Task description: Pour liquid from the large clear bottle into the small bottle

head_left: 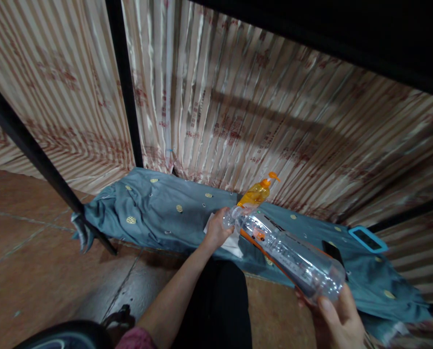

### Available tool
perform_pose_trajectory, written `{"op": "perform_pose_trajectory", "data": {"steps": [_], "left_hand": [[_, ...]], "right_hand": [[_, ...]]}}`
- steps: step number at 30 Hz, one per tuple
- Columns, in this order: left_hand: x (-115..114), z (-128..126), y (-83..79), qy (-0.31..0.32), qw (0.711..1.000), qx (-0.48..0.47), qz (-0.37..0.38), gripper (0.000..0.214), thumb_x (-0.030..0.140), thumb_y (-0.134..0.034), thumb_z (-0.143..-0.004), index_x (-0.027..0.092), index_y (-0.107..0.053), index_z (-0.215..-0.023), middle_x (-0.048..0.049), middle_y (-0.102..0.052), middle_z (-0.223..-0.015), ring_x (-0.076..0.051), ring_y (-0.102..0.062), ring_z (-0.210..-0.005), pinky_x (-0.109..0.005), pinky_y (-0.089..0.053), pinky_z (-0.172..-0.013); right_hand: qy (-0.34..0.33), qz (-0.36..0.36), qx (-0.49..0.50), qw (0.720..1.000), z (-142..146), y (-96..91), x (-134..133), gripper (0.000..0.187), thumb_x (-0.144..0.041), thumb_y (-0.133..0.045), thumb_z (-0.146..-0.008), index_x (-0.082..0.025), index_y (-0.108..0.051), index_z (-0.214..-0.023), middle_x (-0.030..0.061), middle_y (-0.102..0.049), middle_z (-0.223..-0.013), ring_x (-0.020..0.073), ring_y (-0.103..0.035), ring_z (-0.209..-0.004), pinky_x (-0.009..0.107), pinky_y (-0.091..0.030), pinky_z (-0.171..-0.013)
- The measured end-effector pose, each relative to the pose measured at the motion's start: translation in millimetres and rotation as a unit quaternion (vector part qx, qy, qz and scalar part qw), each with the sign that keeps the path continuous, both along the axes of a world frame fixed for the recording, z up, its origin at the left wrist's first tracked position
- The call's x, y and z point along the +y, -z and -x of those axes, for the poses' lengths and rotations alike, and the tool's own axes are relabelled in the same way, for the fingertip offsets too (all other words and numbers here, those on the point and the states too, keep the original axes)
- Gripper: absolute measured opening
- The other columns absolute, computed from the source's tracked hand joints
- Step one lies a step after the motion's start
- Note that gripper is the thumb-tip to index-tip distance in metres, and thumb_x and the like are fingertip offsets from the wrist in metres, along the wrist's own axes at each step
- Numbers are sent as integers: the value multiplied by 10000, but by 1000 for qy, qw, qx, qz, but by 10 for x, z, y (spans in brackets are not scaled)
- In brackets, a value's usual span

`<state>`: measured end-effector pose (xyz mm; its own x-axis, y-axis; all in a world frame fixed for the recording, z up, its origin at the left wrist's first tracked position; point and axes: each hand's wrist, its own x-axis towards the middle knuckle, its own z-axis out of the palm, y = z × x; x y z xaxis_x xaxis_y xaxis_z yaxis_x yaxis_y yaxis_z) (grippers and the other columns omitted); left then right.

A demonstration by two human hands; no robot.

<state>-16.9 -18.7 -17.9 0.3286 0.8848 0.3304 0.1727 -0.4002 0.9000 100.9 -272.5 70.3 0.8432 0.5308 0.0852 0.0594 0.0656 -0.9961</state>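
Observation:
A large clear plastic bottle [292,257] with an orange-edged label lies slantwise across the view, held above the cloth-covered surface. Around its neck end, my left hand [218,230] is closed. At the bottle's base my right hand [342,312] grips it, thumb on the near side and some fingers hidden beneath. Just behind the neck stands a pump bottle [254,195] of yellow-orange liquid with an orange pump top, partly covered by the clear bottle. A white sheet [232,245], paper or cloth, lies under my left hand.
A grey-blue patterned cloth [158,208] covers the low narrow surface. To the right lie a dark phone-like object [331,251] and a blue-framed device [368,239]. Black metal posts [125,82] stand at left, before a striped curtain [238,97]. A dark round seat or wheel [63,337] is at lower left.

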Motion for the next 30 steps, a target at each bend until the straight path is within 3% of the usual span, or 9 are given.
{"op": "perform_pose_trajectory", "data": {"steps": [10,15,20,30], "left_hand": [[-5,13,-31,2,1000,6,-2,585,116,-744,-657,203,-564,-1207,-80,-686,-1185,-252,-652,-1127,-406,-518,-1017],[12,9,-7,8,1000,2,-7,592,125,-751,-655,206,-564,-1211,-80,-683,-1189,-254,-644,-1144,-415,-512,-1032],[16,21,-20,12,1000,5,-1,599,115,-750,-656,206,-559,-1216,-89,-673,-1214,-255,-641,-1154,-418,-506,-1042],[-8,17,-64,3,1000,6,8,584,87,-732,-646,192,-568,-1197,-88,-679,-1190,-258,-652,-1127,-407,-520,-1015]], "right_hand": [[-7,0,7,1000,-40,-22,9,858,-452,-815,-714,-252,-463,-1470,-13,-726,-869,172,-648,-701,255,-508,-660],[3,-5,9,1000,-32,-31,15,850,-454,-810,-714,-218,-475,-1459,8,-721,-905,181,-650,-697,263,-526,-642],[-18,-14,-3,1000,0,-108,38,803,-446,-808,-722,-256,-501,-1438,19,-710,-966,192,-631,-711,288,-500,-627],[-18,-2,-16,1000,-30,-138,43,888,-449,-817,-720,-220,-433,-1488,-13,-720,-876,171,-633,-712,255,-504,-680]]}}
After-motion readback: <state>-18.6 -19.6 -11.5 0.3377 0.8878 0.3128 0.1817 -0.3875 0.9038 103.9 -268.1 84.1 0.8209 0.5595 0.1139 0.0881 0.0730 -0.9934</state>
